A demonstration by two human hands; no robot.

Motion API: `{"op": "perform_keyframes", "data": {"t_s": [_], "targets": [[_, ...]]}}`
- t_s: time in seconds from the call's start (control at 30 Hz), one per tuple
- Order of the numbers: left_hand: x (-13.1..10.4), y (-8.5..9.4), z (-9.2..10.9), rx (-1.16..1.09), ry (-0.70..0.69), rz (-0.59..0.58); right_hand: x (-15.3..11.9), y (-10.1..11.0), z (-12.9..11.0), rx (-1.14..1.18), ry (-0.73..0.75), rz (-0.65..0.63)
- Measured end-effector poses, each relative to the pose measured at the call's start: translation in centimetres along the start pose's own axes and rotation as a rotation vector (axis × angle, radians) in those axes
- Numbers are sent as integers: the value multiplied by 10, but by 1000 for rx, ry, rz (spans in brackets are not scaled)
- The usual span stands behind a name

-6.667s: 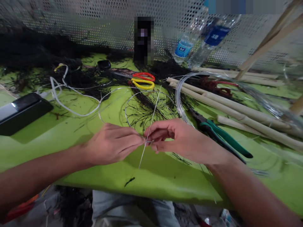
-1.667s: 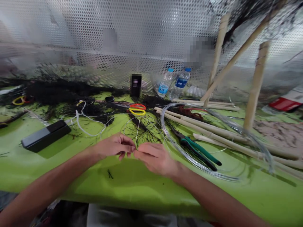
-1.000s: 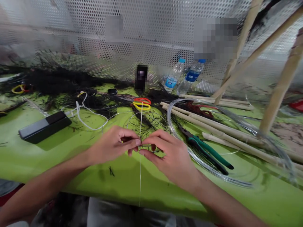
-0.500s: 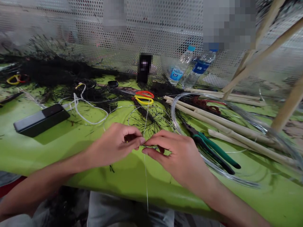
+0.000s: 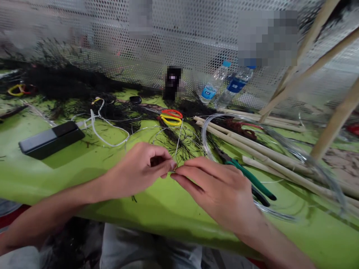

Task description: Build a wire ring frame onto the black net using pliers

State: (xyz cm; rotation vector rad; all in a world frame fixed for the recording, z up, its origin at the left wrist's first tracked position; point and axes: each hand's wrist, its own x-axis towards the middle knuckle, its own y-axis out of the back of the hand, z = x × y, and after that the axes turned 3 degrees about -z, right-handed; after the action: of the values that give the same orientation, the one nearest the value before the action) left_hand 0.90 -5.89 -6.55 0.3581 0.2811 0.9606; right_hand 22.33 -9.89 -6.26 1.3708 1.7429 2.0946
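Observation:
My left hand (image 5: 143,168) is closed in a pinch, thumb against forefinger, on a thin pale strand (image 5: 179,137). That strand rises from the fingertips towards the scissors and looks like line or wire. Fingertip to fingertip with it, my right hand (image 5: 218,186) is closed too, pinching at the same spot from the right. A small dark and greenish bit shows between the fingertips, too small to make out. Just beyond the hands lie fine black twigs (image 5: 186,147) and scissors (image 5: 171,116) with red and yellow handles.
Green-handled pliers (image 5: 251,177) lie beside a coil of clear tubing or line (image 5: 206,136) and wooden sticks (image 5: 252,145). A black box (image 5: 52,140) with a white cable (image 5: 106,142) sits left. Two water bottles (image 5: 214,84) lean against the perforated metal sheet (image 5: 112,45).
The strand's lower end, hanging below my hands before, no longer shows; its upper part tilts more to the right. My right hand's fingers have drawn closer together. The view has shifted slightly.

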Motion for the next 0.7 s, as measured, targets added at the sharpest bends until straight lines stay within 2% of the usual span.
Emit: {"op": "perform_keyframes", "data": {"t_s": [0.3,0.43,0.5,0.6,0.7], "targets": [[0,13,31,-52,-94,36,23,31,6,-262,391,127],[3,15,40,-50,-161,68,31,40,15,-383,600,129],[3,15,41,-24,-241,123,29,38,20,-355,552,113],[2,15,38,150,-480,223,25,31,26,-224,280,73],[3,13,30,399,-758,271,24,31,27,-14,17,-16]]}}
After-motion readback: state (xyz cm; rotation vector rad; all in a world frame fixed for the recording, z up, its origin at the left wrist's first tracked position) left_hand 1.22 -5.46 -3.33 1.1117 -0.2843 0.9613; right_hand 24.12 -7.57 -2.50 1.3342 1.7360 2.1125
